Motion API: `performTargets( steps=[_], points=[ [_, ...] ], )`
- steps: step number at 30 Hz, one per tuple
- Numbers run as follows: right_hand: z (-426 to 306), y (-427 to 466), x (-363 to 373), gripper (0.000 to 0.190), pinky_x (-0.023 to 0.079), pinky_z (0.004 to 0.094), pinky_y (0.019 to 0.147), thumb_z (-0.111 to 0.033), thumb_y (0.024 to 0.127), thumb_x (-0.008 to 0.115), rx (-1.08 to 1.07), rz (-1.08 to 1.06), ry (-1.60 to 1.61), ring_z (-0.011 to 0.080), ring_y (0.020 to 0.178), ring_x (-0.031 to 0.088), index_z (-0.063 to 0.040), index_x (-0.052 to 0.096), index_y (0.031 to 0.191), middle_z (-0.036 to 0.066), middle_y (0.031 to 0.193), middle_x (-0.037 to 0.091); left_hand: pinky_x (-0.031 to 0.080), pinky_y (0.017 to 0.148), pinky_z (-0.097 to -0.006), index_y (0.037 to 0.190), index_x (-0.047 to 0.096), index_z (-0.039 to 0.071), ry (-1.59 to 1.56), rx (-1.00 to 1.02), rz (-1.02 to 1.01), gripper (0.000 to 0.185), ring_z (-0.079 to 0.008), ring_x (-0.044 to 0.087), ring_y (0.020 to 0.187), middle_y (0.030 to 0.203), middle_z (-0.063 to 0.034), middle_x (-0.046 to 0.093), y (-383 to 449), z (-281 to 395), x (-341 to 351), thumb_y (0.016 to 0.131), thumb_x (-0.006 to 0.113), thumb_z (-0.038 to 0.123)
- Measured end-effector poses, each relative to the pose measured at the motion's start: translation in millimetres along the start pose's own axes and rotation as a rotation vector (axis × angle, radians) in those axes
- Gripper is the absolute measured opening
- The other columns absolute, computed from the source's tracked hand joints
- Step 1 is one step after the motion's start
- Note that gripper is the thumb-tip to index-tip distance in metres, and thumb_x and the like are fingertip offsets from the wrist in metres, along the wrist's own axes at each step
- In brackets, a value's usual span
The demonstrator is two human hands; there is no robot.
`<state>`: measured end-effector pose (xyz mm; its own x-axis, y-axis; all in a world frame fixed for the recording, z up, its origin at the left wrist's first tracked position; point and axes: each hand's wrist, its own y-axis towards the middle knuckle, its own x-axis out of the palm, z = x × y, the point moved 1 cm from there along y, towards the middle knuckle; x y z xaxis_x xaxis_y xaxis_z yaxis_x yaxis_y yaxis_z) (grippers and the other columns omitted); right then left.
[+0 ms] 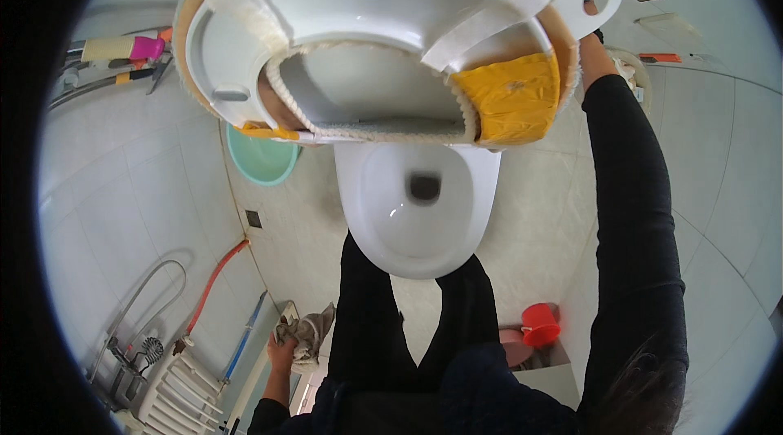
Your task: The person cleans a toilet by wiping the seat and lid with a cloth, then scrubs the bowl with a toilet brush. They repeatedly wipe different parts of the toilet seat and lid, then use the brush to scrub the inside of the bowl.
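Observation:
In the head view, the white toilet bowl (391, 209) stands in front of my legs. Its raised seat (342, 13) shows its underside, with a fluffy padded cover, white straps and yellow tape (517, 98). A white handle with a hole (572, 7) juts from the seat's upper right. My left hand (282, 352), low at the left, grips a crumpled grey-brown cloth (312, 337). My right arm reaches up the right side; my right hand (591, 9) is mostly hidden behind the handle, so its hold cannot be made out.
A green basin (263, 157) sits on the floor left of the toilet, near a floor drain (253, 219). A red bucket (541, 325) and pink basin (514, 346) are at lower right. A white radiator (180, 395), shower hose and red and blue pipes line the left wall.

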<state>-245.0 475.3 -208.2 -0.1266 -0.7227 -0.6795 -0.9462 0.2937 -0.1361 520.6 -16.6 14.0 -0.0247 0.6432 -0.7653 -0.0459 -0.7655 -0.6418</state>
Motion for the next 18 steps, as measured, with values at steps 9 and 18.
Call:
performTargets(
  steps=[9,18],
  points=[
    [-57.7,-46.1,-86.3,0.028,0.046,0.0316,0.052,-0.031,0.062,0.062,0.255,-0.517,-0.09,0.0194,0.053,0.057,-0.005,0.059,0.072,0.01,0.065,0.06,0.047,0.083,-0.0358,0.124,0.045,-0.008,0.165,0.199,-0.03,0.072,-0.0306,0.061,0.094,0.104,-0.0208,0.062,30.6,19.2,-8.3,0.063,0.067,0.022],
    [-50.6,-12.4,-151.4,0.037,0.048,0.0305,0.063,-0.045,0.079,0.058,0.102,-0.325,-0.405,0.0164,0.065,0.057,-0.009,0.061,0.089,0.002,0.072,0.058,0.045,0.087,-0.0367,0.122,0.048,-0.004,0.261,0.285,-0.109,0.067,-0.0297,0.058,0.101,0.113,-0.017,0.06,66.5,38.3,-4.2,0.066,0.067,0.027]
  ],
)
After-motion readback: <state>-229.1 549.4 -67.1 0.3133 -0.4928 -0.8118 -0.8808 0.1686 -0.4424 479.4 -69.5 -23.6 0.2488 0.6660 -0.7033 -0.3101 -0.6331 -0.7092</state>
